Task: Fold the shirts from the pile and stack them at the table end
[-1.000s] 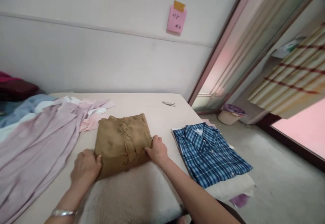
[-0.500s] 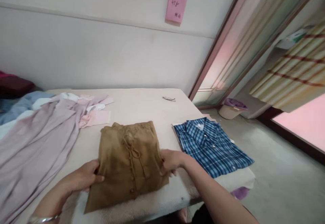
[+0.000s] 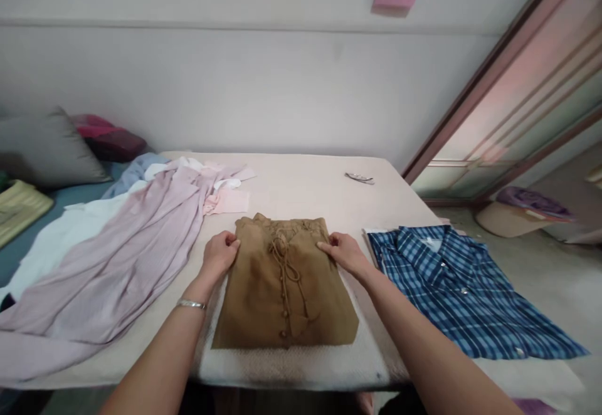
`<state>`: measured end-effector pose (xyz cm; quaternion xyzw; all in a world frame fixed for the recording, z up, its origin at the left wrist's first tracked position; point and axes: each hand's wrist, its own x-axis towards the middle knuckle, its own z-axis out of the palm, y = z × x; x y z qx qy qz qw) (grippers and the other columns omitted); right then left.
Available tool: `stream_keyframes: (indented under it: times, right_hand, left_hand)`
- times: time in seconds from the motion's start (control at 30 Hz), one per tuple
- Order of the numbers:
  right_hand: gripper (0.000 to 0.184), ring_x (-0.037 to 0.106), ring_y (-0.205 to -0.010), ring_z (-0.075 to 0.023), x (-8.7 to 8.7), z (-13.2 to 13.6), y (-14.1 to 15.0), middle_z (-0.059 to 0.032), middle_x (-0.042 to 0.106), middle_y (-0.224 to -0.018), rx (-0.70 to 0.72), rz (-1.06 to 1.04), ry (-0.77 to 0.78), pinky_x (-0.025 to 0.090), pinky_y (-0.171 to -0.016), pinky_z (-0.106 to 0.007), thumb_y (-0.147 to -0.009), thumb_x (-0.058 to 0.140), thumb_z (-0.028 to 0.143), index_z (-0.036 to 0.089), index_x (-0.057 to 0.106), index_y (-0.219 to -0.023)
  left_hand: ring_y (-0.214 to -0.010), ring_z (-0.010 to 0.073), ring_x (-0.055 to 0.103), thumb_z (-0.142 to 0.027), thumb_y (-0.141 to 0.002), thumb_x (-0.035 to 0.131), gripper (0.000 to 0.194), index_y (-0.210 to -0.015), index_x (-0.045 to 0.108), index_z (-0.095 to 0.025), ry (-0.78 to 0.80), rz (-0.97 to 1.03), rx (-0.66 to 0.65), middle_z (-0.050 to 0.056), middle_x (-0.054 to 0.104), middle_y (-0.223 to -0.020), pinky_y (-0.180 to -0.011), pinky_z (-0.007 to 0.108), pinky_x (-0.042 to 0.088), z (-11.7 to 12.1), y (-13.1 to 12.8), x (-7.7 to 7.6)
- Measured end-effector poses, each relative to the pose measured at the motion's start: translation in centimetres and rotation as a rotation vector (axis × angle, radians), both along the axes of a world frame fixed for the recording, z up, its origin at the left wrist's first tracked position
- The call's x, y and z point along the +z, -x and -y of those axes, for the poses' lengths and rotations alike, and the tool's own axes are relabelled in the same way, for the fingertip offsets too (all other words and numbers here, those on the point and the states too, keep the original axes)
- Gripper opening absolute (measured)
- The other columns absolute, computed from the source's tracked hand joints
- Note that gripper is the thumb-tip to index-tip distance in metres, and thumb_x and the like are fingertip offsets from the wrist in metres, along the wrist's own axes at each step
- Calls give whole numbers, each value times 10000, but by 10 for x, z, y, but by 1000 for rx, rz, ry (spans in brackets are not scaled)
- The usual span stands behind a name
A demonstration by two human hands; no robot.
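Note:
A folded brown garment (image 3: 282, 289) with a lace-up front and buttons lies flat on a white towel (image 3: 291, 365) at the near edge of the table (image 3: 305, 183). My left hand (image 3: 220, 253) rests on its upper left corner, fingers curled over the edge of the cloth. My right hand (image 3: 342, 251) presses on its upper right corner with fingers bent onto the fabric. A silver bracelet (image 3: 190, 304) circles my left wrist.
A folded blue plaid shirt (image 3: 461, 289) lies to the right of the brown garment. A loose pile of lilac and pink clothes (image 3: 117, 246) spreads over the table's left. A small object (image 3: 360, 178) sits at the far right of the table. Cushions (image 3: 56, 148) lie far left, a basket (image 3: 512, 214) on the floor.
My hands have slid from the lower sides of the brown garment up to its top corners. The view has swung left, and the garment now lies squarely in front of me.

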<state>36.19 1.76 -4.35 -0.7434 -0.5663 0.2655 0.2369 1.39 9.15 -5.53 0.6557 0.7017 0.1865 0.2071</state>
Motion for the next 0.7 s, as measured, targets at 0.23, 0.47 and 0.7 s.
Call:
stream_keyframes:
  times: [0.23,0.47,0.7]
  right_hand:
    - [146,467,-610,-146,-4,-9,10,38,479,-573,-68,-42,-52,278,-570,-264,-720,549,294,227,467,-618]
    - [155,549,-664,-184,-4,-7,20,-19,617,-641,-166,-207,-125,375,-586,-266,-725,618,365,213,591,-714]
    - [312,669,-732,-225,-4,-2,34,-67,755,-843,-159,-622,-33,515,-663,-309,-658,705,318,173,710,-934]
  left_hand:
    - [-688,167,568,-251,-787,596,86,-713,605,-208,-130,117,-16,5,652,-719,-656,278,366,6,-1,5]
    - [-720,174,594,-265,-778,589,121,-862,628,-188,-156,407,18,14,657,-763,-702,279,422,8,-12,-3]
    - [-812,201,632,-329,-727,677,285,-954,670,-156,39,802,-24,39,705,-858,-724,288,484,22,-30,-6]
